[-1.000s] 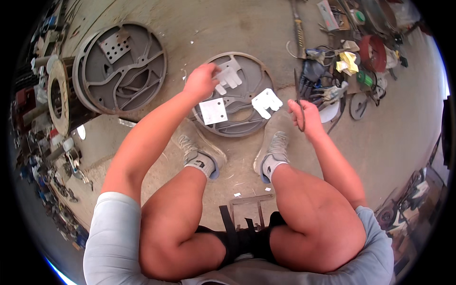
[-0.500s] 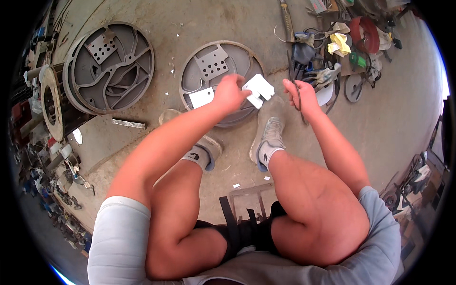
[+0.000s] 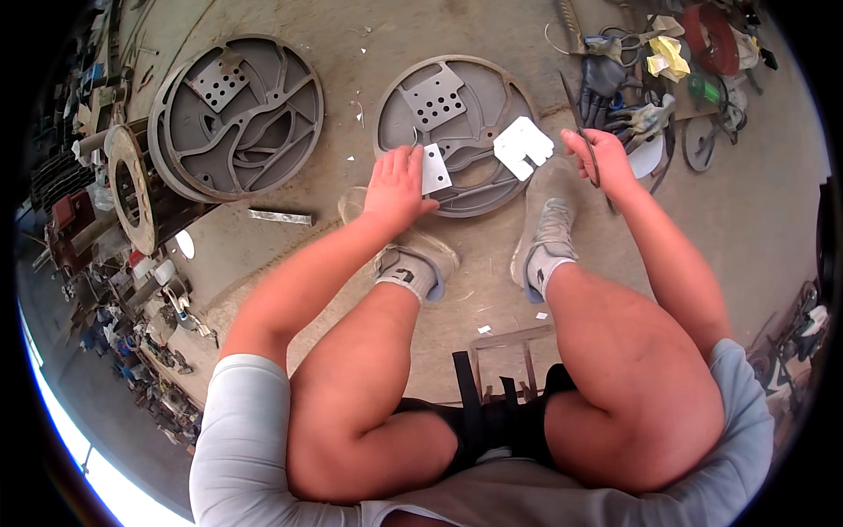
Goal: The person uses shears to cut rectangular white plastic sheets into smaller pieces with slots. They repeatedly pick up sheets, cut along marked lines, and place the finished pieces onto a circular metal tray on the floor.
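Observation:
My left hand (image 3: 397, 189) lies over the left edge of a small white card (image 3: 434, 169) with dark round holes, its fingers stretched out. That card rests on the near left part of a grey, spoked metal wheel (image 3: 479, 211). Beside it, on the wheel's right side, sits a notched white card (image 3: 520, 146), touched by neither hand. A pair of dark scissors (image 3: 567, 92) is in my right hand (image 3: 604, 163), the pointed end aimed away from me. Part of the handle is hidden by my fingers. A perforated metal plate (image 3: 428, 91) shows on the wheel's far side.
At the left lie similar stacked wheels (image 3: 303, 105), with a flat ring (image 3: 118, 193) and a metal strip (image 3: 281, 216) nearby. Work gloves (image 3: 606, 83), crumpled yellow paper (image 3: 667, 57) and a red ring-shaped part (image 3: 713, 39) are at far right. My shoes (image 3: 555, 224) flank the wheel's near edge.
My left hand has left the notched card and moved left onto the card with holes. The notched card now lies on the wheel. The scissors remain in my right hand. The view has shifted.

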{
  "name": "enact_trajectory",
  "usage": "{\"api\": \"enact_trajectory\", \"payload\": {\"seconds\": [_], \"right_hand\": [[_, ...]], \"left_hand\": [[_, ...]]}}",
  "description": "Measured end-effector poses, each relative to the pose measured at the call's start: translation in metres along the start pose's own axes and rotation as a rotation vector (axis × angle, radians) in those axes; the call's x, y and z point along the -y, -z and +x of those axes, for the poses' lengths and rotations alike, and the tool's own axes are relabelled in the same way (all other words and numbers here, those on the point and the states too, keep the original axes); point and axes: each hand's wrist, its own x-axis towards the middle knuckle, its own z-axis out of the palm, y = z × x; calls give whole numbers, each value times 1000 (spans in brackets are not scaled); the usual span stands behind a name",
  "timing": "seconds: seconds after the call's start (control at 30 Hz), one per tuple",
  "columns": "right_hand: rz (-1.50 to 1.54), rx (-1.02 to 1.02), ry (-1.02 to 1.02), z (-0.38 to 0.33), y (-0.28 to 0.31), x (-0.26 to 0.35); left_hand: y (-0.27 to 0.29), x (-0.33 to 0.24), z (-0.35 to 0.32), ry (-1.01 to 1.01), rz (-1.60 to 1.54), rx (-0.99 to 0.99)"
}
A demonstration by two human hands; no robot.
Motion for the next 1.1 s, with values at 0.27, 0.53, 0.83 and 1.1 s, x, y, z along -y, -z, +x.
{"api": "enact_trajectory", "payload": {"seconds": [0.27,0.53,0.83,1.1], "right_hand": [[-48,62,-4,-5,-7,2],[70,64,72,-2,-25,17],[642,130,866,-88,-117,177],[662,73,1170,-105,-161,230]], "left_hand": [[-8,3,9,-37,-5,-76],[59,-16,16,199,-1565,471],[148,-90,12,192,-2647,766],[224,-117,-9,-130,-2456,144]]}}
